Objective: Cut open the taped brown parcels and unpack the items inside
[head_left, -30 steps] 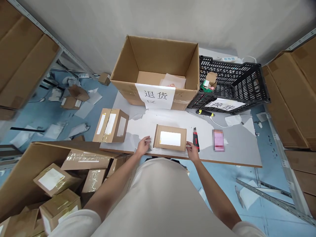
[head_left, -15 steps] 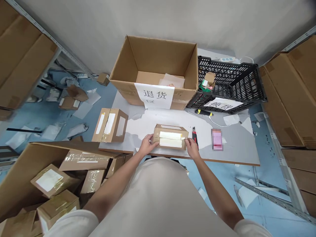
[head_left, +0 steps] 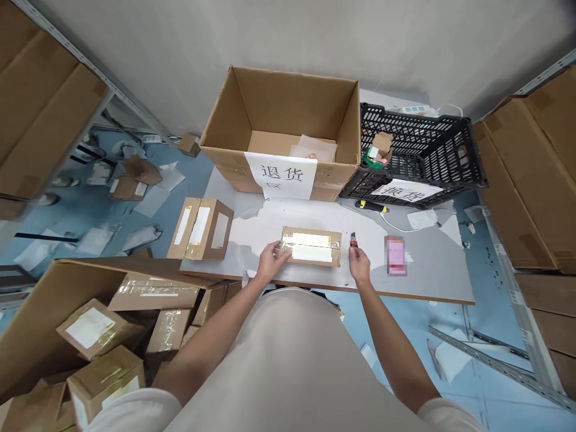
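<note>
A taped cardboard box [head_left: 310,237] with white labels lies near the front edge of the table. My left hand [head_left: 270,261] grips its left end, thumb on top. To the right of the box, my right hand [head_left: 359,264] is closed around a red and black box cutter [head_left: 353,242], whose front end points away from me. Most of the cutter is hidden under my fingers.
A large open carton [head_left: 281,180] with a paper sign and a black crate [head_left: 472,162] stand at the back. Another taped box [head_left: 202,231] sits left. A yellow-black tool [head_left: 371,206] and a pink item [head_left: 396,256] lie right. A carton of parcels [head_left: 67,270] is at lower left.
My right hand has left the right end of the box and closed on the box cutter. The box now lies flatter with its labelled top up, my left hand still on it.
</note>
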Tool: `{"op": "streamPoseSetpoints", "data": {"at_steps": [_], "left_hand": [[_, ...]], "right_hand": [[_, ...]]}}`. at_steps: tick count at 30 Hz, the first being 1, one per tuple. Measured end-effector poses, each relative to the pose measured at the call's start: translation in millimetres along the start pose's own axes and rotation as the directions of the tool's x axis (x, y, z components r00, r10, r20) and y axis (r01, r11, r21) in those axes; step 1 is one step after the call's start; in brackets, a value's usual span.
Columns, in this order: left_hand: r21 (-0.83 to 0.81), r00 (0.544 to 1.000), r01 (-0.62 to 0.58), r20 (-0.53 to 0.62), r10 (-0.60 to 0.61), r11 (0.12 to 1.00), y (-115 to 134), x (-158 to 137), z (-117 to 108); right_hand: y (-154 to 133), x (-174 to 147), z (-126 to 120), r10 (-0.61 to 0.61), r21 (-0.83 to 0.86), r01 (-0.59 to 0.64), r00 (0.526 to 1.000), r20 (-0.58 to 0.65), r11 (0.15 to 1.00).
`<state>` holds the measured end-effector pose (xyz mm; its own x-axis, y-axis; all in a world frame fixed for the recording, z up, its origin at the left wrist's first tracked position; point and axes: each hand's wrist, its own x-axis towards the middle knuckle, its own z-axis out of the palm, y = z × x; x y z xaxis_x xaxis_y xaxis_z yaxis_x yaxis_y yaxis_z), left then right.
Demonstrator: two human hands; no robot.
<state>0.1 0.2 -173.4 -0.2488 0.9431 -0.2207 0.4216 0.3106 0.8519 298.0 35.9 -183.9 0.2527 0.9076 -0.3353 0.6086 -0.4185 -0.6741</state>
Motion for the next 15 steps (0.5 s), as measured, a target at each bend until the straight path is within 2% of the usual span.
{"op": "streamPoseSetpoints", "data": {"at_steps": [2, 4, 6, 9, 11, 12, 14, 15], "left_hand": [[0.004, 1.000, -0.011, -0.015, 0.011, 1.000, 2, 0, 0], [0.009, 1.000, -0.019, -0.024, 0.019, 1.000, 3, -1, -1], [0.013, 0.999, -0.025, -0.025, 0.025, 1.000, 4, -2, -2], [0.025, 0.998, -0.053, -0.028, 0.054, 0.998, 5, -4, -5], [0.088, 0.992, -0.108, -0.049, 0.113, 0.990, 6, -7, -8], [0.138, 0.985, -0.148, -0.065, 0.158, 0.979, 7, -9, -9], [0.255, 0.960, -0.238, -0.088, 0.267, 0.937, 10, -16, -12], [0.311, 0.943, -0.277, -0.091, 0.319, 0.909, 11, -20, -13]], "right_hand": [[10, 4, -2, 0.053, -0.252, -0.064, 0.997, -0.053, 0.966], [16, 9, -2, 0.139, -0.437, -0.126, 0.990, -0.002, 0.890], [20, 14, -1, 0.207, -0.502, -0.151, 0.977, 0.058, 0.852], [19, 21, -6, 0.213, -0.497, -0.138, 0.972, 0.097, 0.857], [13, 25, -15, 0.143, -0.457, -0.081, 0.984, 0.104, 0.886], [7, 25, -21, 0.071, -0.413, -0.021, 0.992, 0.105, 0.910], [-11, 21, -36, -0.141, -0.279, 0.171, 0.982, 0.124, 0.945], [-23, 18, -44, -0.271, -0.206, 0.298, 0.951, 0.151, 0.932]]}}
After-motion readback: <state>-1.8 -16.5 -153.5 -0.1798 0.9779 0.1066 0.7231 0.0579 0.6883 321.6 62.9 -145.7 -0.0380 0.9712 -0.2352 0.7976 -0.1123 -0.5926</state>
